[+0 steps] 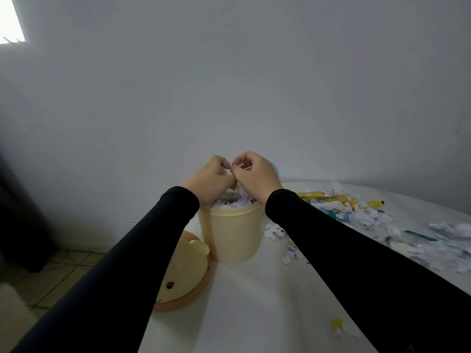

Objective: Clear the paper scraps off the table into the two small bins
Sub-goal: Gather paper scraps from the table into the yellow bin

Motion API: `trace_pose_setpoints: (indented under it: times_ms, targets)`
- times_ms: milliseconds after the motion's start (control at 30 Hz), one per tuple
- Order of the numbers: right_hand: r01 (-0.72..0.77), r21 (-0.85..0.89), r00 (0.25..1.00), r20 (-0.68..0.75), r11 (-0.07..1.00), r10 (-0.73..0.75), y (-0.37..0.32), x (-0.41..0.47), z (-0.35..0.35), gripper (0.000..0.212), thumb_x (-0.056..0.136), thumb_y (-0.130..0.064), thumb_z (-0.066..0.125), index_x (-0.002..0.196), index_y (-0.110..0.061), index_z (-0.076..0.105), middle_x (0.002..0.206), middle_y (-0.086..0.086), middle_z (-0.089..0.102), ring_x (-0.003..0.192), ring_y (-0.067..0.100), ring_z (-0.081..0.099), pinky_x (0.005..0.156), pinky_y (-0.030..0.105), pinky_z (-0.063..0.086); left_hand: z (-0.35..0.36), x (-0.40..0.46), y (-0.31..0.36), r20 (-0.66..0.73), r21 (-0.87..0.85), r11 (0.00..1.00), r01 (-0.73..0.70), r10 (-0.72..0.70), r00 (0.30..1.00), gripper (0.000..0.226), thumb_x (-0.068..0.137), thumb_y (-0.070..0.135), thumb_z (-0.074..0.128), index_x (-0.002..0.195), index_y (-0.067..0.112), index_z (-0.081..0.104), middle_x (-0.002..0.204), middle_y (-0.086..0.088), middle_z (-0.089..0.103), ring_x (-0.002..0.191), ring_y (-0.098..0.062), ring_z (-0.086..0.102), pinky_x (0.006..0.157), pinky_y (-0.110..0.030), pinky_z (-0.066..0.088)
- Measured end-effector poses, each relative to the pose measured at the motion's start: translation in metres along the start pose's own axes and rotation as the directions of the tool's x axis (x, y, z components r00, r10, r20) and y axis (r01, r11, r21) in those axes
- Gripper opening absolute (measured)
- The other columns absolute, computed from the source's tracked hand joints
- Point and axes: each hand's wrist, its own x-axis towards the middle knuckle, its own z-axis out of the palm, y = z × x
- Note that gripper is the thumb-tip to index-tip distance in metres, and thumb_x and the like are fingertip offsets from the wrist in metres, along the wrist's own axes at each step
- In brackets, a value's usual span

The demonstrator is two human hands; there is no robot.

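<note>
Both hands curl around white paper scraps directly above one pale yellow bin.

Left hand (pixel 212 178) and right hand (pixel 254 174) meet fingertip to fingertip, fingers bent tight, pinching paper scraps (pixel 242 166) between them over the open mouth of the bin (pixel 230 234), which stands upright near the left edge of the white table (pixel 254 301) and is heaped to the rim with shredded white paper (pixel 234 201). Only this one bin shows plainly; a bluish shape behind the right hand is too hidden to name. Left of the bin lies one yellow lid (pixel 182 272) with a cartoon face. Right of the bin sit a few loose scraps (pixel 274 230), then a wide litter of white, yellow and teal paper pieces (pixel 356 212), too many to count. One small yellow-and-white scrap (pixel 340 327) lies alone near the front.
</note>
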Motion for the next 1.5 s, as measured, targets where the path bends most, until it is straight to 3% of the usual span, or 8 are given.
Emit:
trace_pose_setpoints:
  times_ms: [233,467,733,900,1133,1300,1367,1500]
  targets:
    - [0.15,-0.122,0.978,0.163,0.981,-0.13,0.003,-0.006,-0.012,0.019,0.096,-0.019,0.047,0.107,-0.012,0.061,0.094,0.0,0.061,0.079,0.015,0.059,0.069,0.019,0.044,-0.007,-0.001,0.006,0.018,-0.02,0.999,0.025,-0.025,1.0,0.024,0.082,0.013,0.043,0.097,0.024,0.057,0.102,-0.011,0.064,0.095,-0.032,0.061,0.091,-0.046,0.051]
    - [0.21,-0.338,0.96,0.25,0.917,-0.128,0.005,-0.012,-0.032,0.023,0.092,-0.016,0.051,0.11,-0.024,0.064,0.089,-0.01,0.071,0.083,0.013,0.064,0.08,0.025,0.051,-0.015,-0.006,0.007,-0.1,0.201,0.973,-0.11,0.133,0.986,0.029,0.085,0.002,0.054,0.102,0.023,0.066,0.098,0.003,0.066,0.08,-0.013,0.062,0.063,-0.01,0.045]
    - [0.244,-0.607,0.951,0.304,0.757,-0.062,-0.012,-0.018,-0.042,0.022,0.092,-0.033,0.055,0.109,-0.03,0.068,0.111,-0.01,0.066,0.095,0.01,0.051,0.099,0.031,0.03,-0.004,-0.019,0.01,-0.077,0.33,0.935,-0.132,0.166,0.983,0.005,0.078,0.012,0.071,0.08,0.016,0.073,0.076,0.005,0.067,0.071,-0.011,0.061,0.061,-0.011,0.044]
    - [0.236,-0.631,0.944,0.33,0.739,-0.02,-0.018,-0.022,-0.046,0.032,0.093,-0.027,0.05,0.122,-0.031,0.062,0.122,-0.01,0.063,0.115,0.014,0.055,0.093,0.027,0.037,0.0,-0.024,0.013,-0.077,0.403,0.903,-0.148,0.194,0.978,0.019,0.091,0.018,0.058,0.1,0.016,0.074,0.095,-0.004,0.072,0.081,-0.019,0.063,0.071,-0.024,0.046]
    - [0.155,-0.417,0.987,0.106,0.896,-0.122,-0.01,-0.049,-0.063,0.025,0.093,-0.024,0.051,0.116,-0.024,0.061,0.106,-0.005,0.066,0.086,0.013,0.057,0.084,0.032,0.049,0.027,-0.051,0.036,-0.235,0.378,0.846,-0.376,0.481,0.845,0.023,0.092,0.012,0.054,0.106,0.012,0.072,0.109,-0.001,0.069,0.103,-0.015,0.061,0.084,-0.005,0.03]
    - [0.017,-0.41,0.996,-0.072,0.912,-0.05,0.025,-0.099,-0.116,0.021,0.088,-0.017,0.055,0.105,-0.019,0.066,0.098,-0.001,0.069,0.068,0.009,0.05,0.078,0.029,0.049,0.103,-0.098,0.057,-0.183,0.274,0.802,-0.531,0.585,0.79,0.031,0.088,0.017,0.051,0.114,0.014,0.067,0.11,-0.005,0.065,0.102,-0.021,0.061,0.09,-0.024,0.041]
    - [-0.082,-0.435,0.992,-0.125,0.897,0.03,0.049,-0.128,-0.139,0.021,0.086,-0.015,0.055,0.103,-0.021,0.067,0.1,-0.001,0.068,0.074,0.009,0.053,0.082,0.029,0.049,0.145,-0.125,0.062,0.005,0.282,0.833,-0.476,0.494,0.869,0.047,0.091,0.03,0.047,0.136,0.016,0.048,0.13,-0.007,0.053,0.123,-0.023,0.048,0.102,-0.028,0.035]
    - [-0.265,-0.693,0.96,-0.123,0.67,0.253,0.09,-0.192,-0.174,0.031,0.093,-0.035,0.048,0.123,-0.03,0.056,0.13,0.0,0.052,0.126,0.023,0.04,0.103,0.04,0.037,0.217,-0.171,0.069,0.312,0.539,0.839,-0.07,-0.122,0.942,0.079,0.091,0.064,0.024,0.151,0.019,-0.001,0.159,-0.012,-0.002,0.146,-0.034,-0.001,0.113,-0.056,0.006]
